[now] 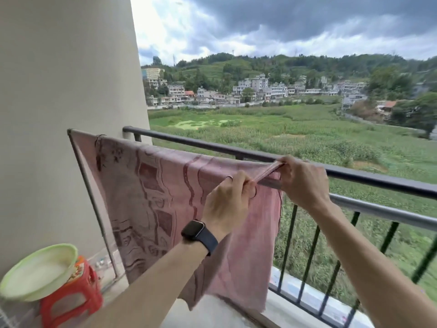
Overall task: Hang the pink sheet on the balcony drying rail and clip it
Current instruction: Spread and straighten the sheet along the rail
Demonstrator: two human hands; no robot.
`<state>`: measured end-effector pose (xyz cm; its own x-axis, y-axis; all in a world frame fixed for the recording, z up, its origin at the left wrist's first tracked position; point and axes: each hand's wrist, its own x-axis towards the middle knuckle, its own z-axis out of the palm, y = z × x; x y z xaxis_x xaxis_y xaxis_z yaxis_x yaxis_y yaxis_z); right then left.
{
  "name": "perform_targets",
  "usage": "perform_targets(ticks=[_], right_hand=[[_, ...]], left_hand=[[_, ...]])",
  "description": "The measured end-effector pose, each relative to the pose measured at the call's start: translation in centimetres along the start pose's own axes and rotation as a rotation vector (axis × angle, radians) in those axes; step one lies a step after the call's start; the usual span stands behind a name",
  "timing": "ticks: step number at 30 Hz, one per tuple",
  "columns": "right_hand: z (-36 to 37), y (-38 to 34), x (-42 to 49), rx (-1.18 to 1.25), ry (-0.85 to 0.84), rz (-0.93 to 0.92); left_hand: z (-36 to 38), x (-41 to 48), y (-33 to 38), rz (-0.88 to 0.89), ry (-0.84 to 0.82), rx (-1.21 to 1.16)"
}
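The faded pink patterned cotton sheet (165, 197) hangs draped over the grey metal drying rail (378, 210), its cloth falling on the near side towards the balcony floor; the rail runs just inside the black metal balcony railing (212, 147), beside the beige wall (59, 79). The left hand (227, 204), with a dark square wristwatch (194, 229) on its wrist, has a narrow grip pinching the sheet's top edge; the right hand (302, 181) holds the bunched upper right corner in a closed grip just above the rail; the edge stretches taut between them. At lower left a pale green round plastic basin (35, 271) sits on a red plastic stool (71, 301).
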<state>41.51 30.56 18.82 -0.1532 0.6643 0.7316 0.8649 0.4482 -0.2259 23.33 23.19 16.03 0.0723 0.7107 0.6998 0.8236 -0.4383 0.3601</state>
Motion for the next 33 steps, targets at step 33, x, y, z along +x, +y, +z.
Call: perform_targets(ticks=[33], right_hand=[[-32.8, 37.2, -20.8, -0.181, 0.017, 0.107]], left_hand=[[24.4, -6.9, 46.1, 0.009, -0.346, -0.121]])
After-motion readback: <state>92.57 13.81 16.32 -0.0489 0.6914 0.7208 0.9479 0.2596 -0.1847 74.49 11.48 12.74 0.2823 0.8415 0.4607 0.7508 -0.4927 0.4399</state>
